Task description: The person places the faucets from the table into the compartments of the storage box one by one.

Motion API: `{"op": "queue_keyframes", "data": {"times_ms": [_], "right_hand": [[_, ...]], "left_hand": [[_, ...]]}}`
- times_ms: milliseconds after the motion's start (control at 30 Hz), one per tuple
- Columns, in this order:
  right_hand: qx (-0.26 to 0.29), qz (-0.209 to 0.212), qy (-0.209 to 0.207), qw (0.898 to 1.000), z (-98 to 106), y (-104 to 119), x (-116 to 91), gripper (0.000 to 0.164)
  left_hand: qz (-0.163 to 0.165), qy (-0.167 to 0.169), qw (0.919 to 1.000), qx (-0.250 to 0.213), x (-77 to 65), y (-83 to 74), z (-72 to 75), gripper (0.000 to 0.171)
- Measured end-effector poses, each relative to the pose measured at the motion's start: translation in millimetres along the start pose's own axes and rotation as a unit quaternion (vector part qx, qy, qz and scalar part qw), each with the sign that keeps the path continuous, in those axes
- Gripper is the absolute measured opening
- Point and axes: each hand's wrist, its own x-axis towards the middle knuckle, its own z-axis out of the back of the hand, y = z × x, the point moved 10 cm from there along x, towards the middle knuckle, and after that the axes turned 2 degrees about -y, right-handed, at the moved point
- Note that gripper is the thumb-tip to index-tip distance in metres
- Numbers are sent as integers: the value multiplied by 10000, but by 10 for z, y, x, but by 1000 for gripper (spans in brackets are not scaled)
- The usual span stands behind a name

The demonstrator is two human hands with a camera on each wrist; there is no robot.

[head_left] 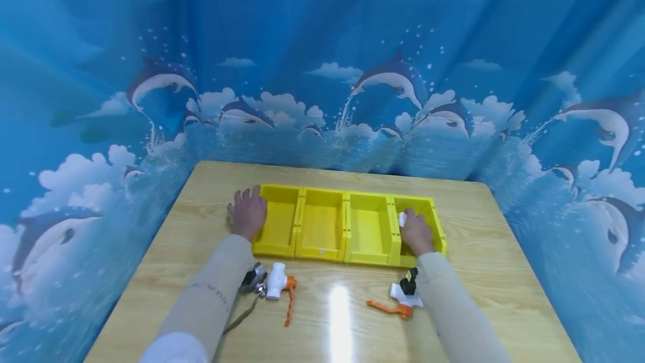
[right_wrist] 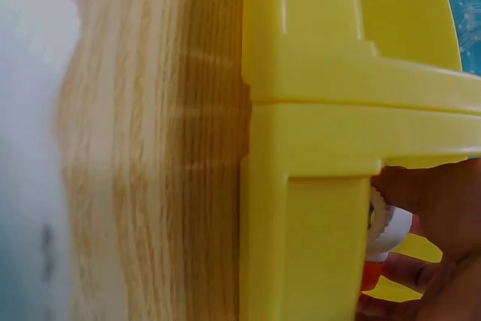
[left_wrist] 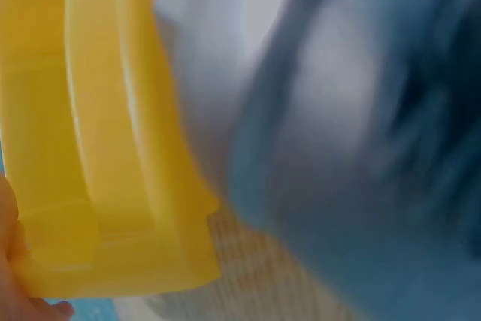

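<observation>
A yellow tray point(head_left: 347, 228) with several compartments in a row lies on the wooden table point(head_left: 478, 223). My left hand point(head_left: 247, 212) rests flat against the tray's left end wall point(left_wrist: 113, 148), fingers relaxed and holding nothing. My right hand point(head_left: 416, 233) is inside the rightmost compartment and grips a small white valve point(head_left: 402, 219). In the right wrist view the fingers point(right_wrist: 432, 193) curl round this white valve point(right_wrist: 389, 229), which has an orange part, just behind the tray's wall point(right_wrist: 301, 208). The left wrist view is blurred.
Two more white valves with orange handles lie on the table in front of the tray, one by my left forearm point(head_left: 277, 282) and one by my right forearm point(head_left: 402, 298). A blue dolphin curtain point(head_left: 322, 71) encloses the table on three sides.
</observation>
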Motion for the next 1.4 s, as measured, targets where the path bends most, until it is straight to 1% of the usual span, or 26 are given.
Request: {"op": "queue_keyframes", "data": {"times_ms": [100, 200, 267, 367, 567, 833, 1033, 1133, 1267, 1400], "right_hand": [[27, -25, 49, 10000, -4, -31, -14, 52], [-21, -7, 106, 9999, 0, -57, -27, 52], [-24, 32, 140, 9999, -1, -59, -33, 52], [18, 103, 178, 9998, -8, -56, -36, 54], [8, 114, 247, 9996, -38, -86, -30, 57], [42, 98, 116, 9999, 13, -70, -7, 59], [139, 118, 82, 9998, -13, -81, -1, 63], [120, 211, -40, 9997, -7, -64, 0, 61], [79, 473, -341, 9983, 58, 15, -4, 54], [236, 673, -506, 9962, 120, 92, -56, 51]], "left_hand": [[318, 134, 9993, -123, -12, 50, -48, 46], [643, 325, 9973, -149, -9, 86, -109, 51], [729, 340, 9967, -135, -5, 90, -121, 54], [747, 285, 9968, -92, 5, 85, -118, 54], [779, 300, 9965, 33, -21, 84, -115, 53], [612, 184, 9979, -109, -19, 41, -89, 50], [508, 189, 9985, -59, 4, 63, -100, 50], [476, 239, 9986, -67, 8, 69, -100, 49], [456, 294, 9985, -47, 14, 72, -98, 49], [522, 307, 9982, -24, 6, 100, -97, 49]]}}
